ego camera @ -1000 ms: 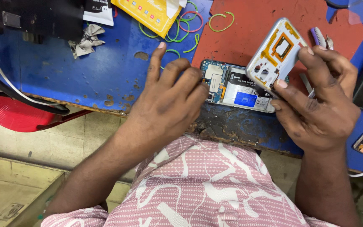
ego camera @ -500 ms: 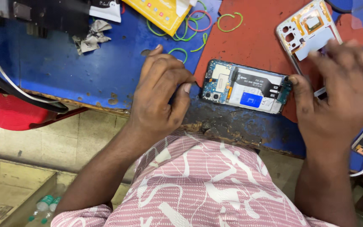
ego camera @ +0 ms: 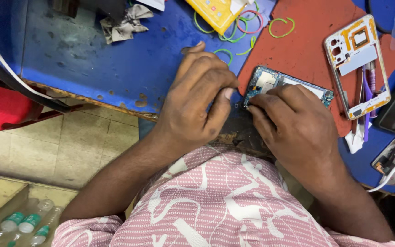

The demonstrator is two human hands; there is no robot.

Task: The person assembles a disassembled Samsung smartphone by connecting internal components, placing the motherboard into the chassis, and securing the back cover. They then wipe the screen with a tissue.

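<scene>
Looking down from the head camera, I see both hands meeting over the opened phone (ego camera: 270, 84), which lies on the red mat (ego camera: 307, 41) at the front edge of the blue bench (ego camera: 97, 59). My read is that the teardown is well along: the phone's back is off and its circuit board is bare, while its white and orange inner frame (ego camera: 357, 64) lies well apart on the right of the mat, with a purple tool (ego camera: 366, 91) beside it. What's left, I judge, is the work on the board itself. The left hand (ego camera: 197, 100) rests just beside the phone's left end, fingers curled together, thumb pressed toward them; whether it pinches some small part I cannot tell. The right hand (ego camera: 298, 128) lies over the phone's lower half, fingertips closed down on its corner, holding it steady. Containers are few: a yellow box (ego camera: 213, 13) at the top edge, contents hidden, green rubber bands (ego camera: 234, 39) loose around it, and clear bottles with green caps (ego camera: 24, 222) in a tray on the floor.
</scene>
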